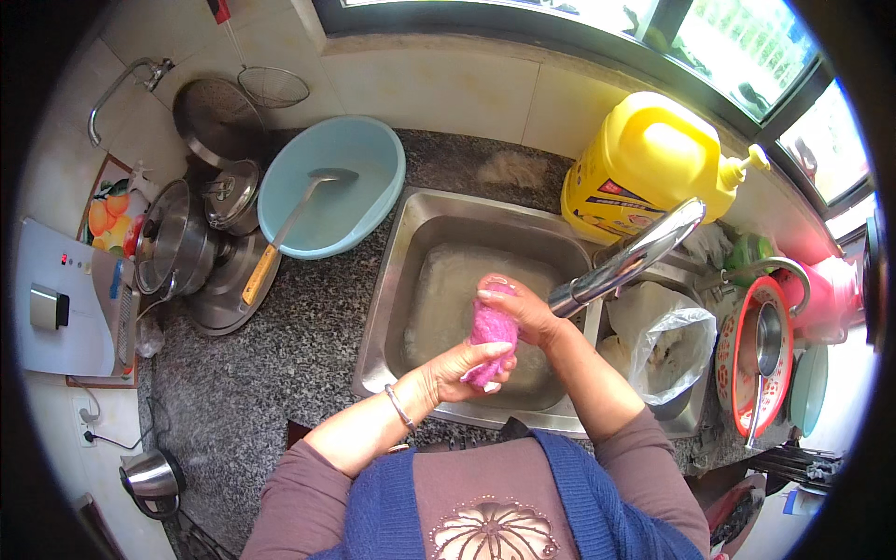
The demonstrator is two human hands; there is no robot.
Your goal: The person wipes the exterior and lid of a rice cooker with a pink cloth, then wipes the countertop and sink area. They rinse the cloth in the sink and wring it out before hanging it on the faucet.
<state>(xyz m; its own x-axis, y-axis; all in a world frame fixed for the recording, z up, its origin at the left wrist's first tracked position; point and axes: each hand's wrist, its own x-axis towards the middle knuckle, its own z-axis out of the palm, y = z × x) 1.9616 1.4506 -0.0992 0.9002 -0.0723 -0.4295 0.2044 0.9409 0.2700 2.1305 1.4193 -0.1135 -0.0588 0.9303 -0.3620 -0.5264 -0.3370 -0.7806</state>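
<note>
A wet-looking pink cloth (494,327), bunched into a roll, is held in both hands above the stainless steel sink (420,210). My left hand (467,369) grips its lower end, thumb across the front. My right hand (519,308) is wrapped round its upper end. Cloudy water lies in the basin below. The chrome faucet (623,259) reaches over the sink just right of my right hand. Left of the sink, a light blue plastic basin (329,238) holds water and a metal spatula with a wooden handle (260,274).
A large yellow pump bottle (637,161) stands behind the sink. A plastic bag (672,350) sits in the smaller right basin, beside a red-rimmed enamel basin (738,357) and a metal ladle (768,339). Lidded pots (178,238) stand at left; an electric kettle (150,476) is at lower left.
</note>
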